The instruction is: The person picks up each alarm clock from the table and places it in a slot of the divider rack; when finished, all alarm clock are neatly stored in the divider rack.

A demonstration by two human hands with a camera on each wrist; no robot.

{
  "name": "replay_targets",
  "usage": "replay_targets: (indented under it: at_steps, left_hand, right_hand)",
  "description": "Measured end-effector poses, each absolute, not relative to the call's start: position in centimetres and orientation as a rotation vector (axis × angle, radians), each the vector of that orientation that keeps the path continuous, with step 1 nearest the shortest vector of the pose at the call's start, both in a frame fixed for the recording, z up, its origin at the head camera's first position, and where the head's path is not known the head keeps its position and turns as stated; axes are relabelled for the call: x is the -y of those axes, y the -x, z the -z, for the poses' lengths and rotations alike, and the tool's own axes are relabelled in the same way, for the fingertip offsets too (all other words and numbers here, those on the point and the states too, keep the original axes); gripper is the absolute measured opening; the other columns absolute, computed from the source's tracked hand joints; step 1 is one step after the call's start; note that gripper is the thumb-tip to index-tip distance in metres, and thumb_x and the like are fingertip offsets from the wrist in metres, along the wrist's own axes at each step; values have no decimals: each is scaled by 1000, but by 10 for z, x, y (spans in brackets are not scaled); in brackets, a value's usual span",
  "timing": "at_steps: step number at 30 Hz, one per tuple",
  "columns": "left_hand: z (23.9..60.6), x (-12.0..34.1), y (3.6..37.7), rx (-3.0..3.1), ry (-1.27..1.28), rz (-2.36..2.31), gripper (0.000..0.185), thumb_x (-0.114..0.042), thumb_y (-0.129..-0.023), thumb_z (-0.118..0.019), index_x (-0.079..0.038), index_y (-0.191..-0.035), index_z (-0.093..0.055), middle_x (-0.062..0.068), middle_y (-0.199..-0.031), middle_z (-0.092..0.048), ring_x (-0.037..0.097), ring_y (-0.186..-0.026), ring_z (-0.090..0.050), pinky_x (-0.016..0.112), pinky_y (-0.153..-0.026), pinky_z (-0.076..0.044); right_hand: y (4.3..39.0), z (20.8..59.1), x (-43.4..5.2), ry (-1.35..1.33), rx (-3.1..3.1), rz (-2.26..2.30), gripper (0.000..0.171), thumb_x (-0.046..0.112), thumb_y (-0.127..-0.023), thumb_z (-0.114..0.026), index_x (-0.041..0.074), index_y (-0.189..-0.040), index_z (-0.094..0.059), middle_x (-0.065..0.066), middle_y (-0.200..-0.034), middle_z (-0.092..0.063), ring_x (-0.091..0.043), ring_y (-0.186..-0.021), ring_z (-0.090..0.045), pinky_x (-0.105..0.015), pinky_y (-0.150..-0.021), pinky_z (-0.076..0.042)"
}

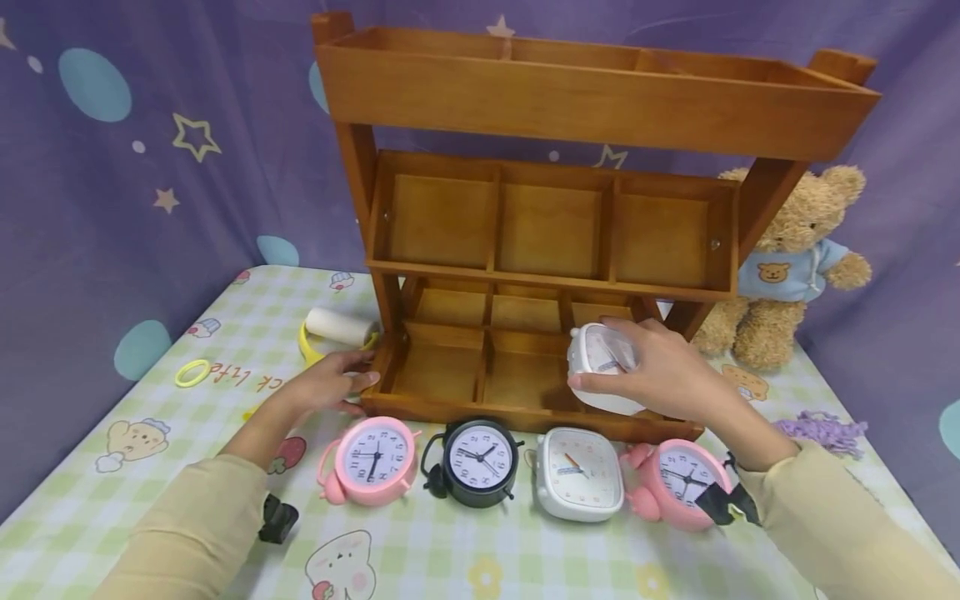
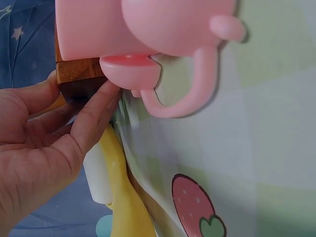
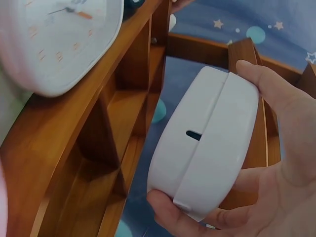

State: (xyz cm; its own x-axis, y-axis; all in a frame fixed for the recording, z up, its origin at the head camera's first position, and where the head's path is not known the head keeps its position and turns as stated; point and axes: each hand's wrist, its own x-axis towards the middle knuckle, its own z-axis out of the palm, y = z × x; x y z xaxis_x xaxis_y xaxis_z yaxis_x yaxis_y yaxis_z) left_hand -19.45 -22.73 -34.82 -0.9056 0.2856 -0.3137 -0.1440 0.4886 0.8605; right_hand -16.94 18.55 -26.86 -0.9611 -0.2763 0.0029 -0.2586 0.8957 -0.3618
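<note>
My right hand [image 1: 667, 367] grips a white alarm clock [image 1: 600, 363] with rounded corners, in front of the lower right compartment of the wooden shelf rack [image 1: 525, 417]. In the right wrist view, thumb and fingers hold opposite ends of this white clock [image 3: 212, 138], and a small dark slot shows in its casing. At the rack's lower left corner, my left hand [image 1: 326, 385] holds the wood between thumb and fingers. Close by that hand in the left wrist view is a pink alarm clock [image 2: 177, 24] with a handle and bell.
Along the rack's front stand a pink clock [image 1: 375, 460], a black clock [image 1: 480, 463], a second white clock [image 1: 579, 475] and another pink clock [image 1: 681, 483]. A teddy bear [image 1: 787, 267] sits right of the rack. At left are a white roll [image 1: 341, 327] and yellow ring [image 1: 192, 373].
</note>
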Motion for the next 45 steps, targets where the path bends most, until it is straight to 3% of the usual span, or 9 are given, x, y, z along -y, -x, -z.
replay_targets:
  at_steps: [5,13,21,33,45]
  left_hand:
    - [347,228,195,-2314,-107,-1393,60,-6,-107,-45,18,-153,-15,43,-152,-24,53,-130,-45,44,-84,-63]
    - [347,227,195,-2299,-105,-1419,60,-6,-107,-45,18,-153,-15,43,-152,-24,54,-134,-40,44,-85,-63]
    - [346,227,194,-2309,-105,-1404,61,-6,-107,-46,17,-154,-14,42,-153,-24,54,-134,-41,44,-84,-63]
    - [348,229,194,-2325,-128,-1398,61,-6,-107,-46,19,-153,-15,44,-151,-25,55,-132,-42,44,-83,-63]
    - [350,227,194,-2320,-106,-1423,61,-6,-107,-46,18,-153,-15,42,-152,-26,52,-130,-46,44,-84,-63]
  right_hand:
    - [174,271,-166,458,-3018,579,104,76,-77,-71,8,-152,-48,-26,-132,-60,-42,-116,-58,-60,-90,-53]
    - [187,278,-133,472,-3017,607,100,76,-73,-74,16,-150,-52,-10,-104,-65,-29,-91,-62,-40,-70,-53]
    - [198,283,-97,538,-3012,675,92,73,-75,-75,22,-148,-54,-11,-115,-69,-29,-99,-63,-44,-80,-55]
    - [211,290,-48,604,-3004,608,87,72,-77,-73,23,-146,-56,-8,-110,-69,-26,-95,-61,-41,-73,-55]
    - [226,298,-18,532,-2983,536,99,75,-75,-73,13,-148,-51,-12,-122,-68,-32,-111,-61,-48,-88,-56]
